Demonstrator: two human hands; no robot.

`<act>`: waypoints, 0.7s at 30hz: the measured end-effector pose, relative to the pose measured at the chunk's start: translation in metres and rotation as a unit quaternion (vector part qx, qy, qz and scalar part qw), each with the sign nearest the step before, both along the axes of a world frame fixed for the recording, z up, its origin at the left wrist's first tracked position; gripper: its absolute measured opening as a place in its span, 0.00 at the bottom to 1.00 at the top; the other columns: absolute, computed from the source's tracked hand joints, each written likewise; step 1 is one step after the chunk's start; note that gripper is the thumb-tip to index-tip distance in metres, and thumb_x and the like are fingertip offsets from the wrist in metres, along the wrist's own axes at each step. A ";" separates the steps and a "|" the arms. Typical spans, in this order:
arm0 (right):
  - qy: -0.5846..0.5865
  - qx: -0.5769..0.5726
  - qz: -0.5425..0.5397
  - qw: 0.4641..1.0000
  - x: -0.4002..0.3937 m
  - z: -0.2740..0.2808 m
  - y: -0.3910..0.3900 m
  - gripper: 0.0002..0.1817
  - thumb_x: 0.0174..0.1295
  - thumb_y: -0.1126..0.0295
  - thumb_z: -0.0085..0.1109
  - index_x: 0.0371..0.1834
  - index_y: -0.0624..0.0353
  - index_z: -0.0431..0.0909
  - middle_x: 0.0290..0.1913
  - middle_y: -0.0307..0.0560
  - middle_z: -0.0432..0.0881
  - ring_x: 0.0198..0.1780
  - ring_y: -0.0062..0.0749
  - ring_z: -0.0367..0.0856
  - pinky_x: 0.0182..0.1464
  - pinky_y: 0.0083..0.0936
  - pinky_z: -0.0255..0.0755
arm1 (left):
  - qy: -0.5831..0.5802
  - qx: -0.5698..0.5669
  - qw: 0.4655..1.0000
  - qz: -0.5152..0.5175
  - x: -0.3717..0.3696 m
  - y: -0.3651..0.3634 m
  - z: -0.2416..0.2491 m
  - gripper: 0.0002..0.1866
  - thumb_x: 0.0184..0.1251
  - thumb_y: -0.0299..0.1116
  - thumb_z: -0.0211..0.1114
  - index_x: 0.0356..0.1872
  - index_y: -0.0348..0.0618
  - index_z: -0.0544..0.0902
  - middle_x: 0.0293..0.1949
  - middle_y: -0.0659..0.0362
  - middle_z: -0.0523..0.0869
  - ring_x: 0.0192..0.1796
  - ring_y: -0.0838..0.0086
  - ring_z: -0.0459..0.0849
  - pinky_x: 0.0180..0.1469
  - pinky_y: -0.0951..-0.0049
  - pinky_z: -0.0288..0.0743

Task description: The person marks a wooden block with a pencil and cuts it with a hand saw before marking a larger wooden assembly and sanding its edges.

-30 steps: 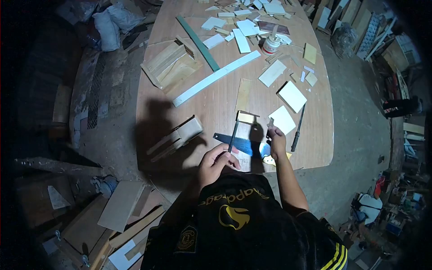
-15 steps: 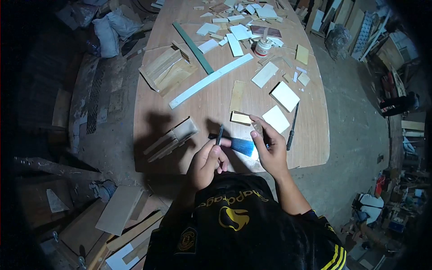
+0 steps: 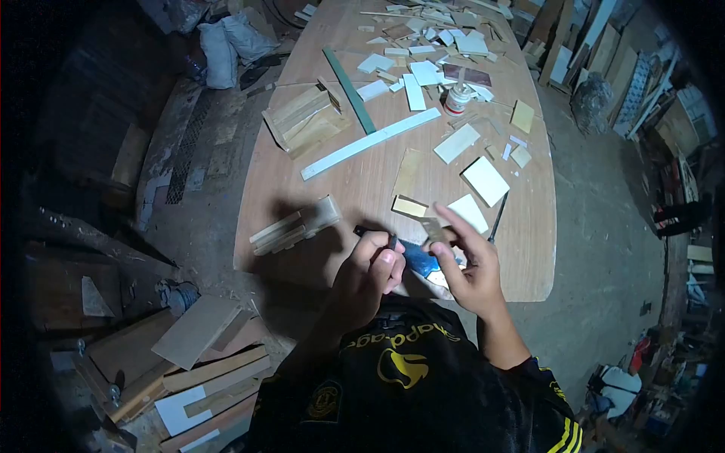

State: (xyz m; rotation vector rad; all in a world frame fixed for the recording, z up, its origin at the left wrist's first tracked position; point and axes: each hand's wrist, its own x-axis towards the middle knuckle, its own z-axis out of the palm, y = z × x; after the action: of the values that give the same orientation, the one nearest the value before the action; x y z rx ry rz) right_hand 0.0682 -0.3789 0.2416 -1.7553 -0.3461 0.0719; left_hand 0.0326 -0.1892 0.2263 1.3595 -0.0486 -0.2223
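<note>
My left hand (image 3: 370, 272) is closed around a slim dark pen (image 3: 393, 241), of which only a short end shows above the fingers. Between the thumb and fingers of my right hand (image 3: 474, 268) is a small brown piece of wood (image 3: 432, 228). Below and between both hands lies a blue flat thing (image 3: 419, 258) with a jagged upper edge, partly covered by them. A small pale block (image 3: 409, 206) rests on the table just beyond the right fingertips. White square pieces (image 3: 468, 213) lie close to that hand.
A clamp-like wooden assembly (image 3: 296, 226) lies to the left, with an open wooden box (image 3: 306, 117) behind it. A long white strip (image 3: 370, 143) and a green strip (image 3: 349, 89) meet mid-table (image 3: 347, 196). A glue jar (image 3: 457, 100) stands among scattered offcuts.
The pen, upright in my left hand before, is now mostly hidden in the grip. My right index finger has lifted off the brown piece. The view has shifted slightly.
</note>
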 end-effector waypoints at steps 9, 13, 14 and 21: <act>-0.441 -0.021 -0.046 0.896 0.014 0.002 -0.021 0.12 0.47 0.76 0.72 0.37 0.57 0.86 0.39 0.44 0.86 0.42 0.42 0.80 0.44 0.32 0.75 | -0.055 -0.005 0.996 0.070 -0.028 -0.041 0.018 0.13 0.78 0.34 0.48 0.55 0.40 0.72 0.29 0.62 0.73 0.26 0.82 0.68 0.28 0.78 0.65; -0.467 -0.028 -0.069 0.881 0.011 0.005 -0.014 0.16 0.41 0.76 0.76 0.37 0.51 0.88 0.35 0.37 0.83 0.42 0.39 0.76 0.43 0.30 0.72 | -0.067 -0.033 0.992 0.101 -0.031 -0.046 0.024 0.13 0.78 0.31 0.49 0.57 0.39 0.68 0.28 0.57 0.74 0.26 0.82 0.69 0.26 0.80 0.64; -0.474 -0.021 -0.065 0.878 0.013 0.006 -0.011 0.18 0.39 0.77 0.77 0.37 0.50 0.88 0.33 0.35 0.82 0.40 0.38 0.75 0.42 0.29 0.71 | -0.108 0.017 0.986 0.124 -0.031 -0.049 0.020 0.12 0.78 0.33 0.49 0.55 0.38 0.69 0.27 0.58 0.73 0.25 0.81 0.69 0.26 0.80 0.64; -0.516 -0.040 -0.049 0.854 0.024 0.009 -0.008 0.17 0.39 0.75 0.76 0.36 0.51 0.88 0.33 0.35 0.81 0.39 0.37 0.73 0.39 0.29 0.67 | -0.023 0.031 0.995 0.094 -0.024 -0.046 0.041 0.16 0.79 0.42 0.44 0.43 0.38 0.72 0.18 0.64 0.68 0.20 0.81 0.67 0.25 0.76 0.64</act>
State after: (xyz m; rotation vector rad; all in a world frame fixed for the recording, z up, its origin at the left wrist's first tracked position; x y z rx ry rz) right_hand 0.0924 -0.3868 0.2507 -1.7532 -1.0318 -0.9815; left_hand 0.0083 -0.2356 0.2676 1.4222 0.0481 -0.0329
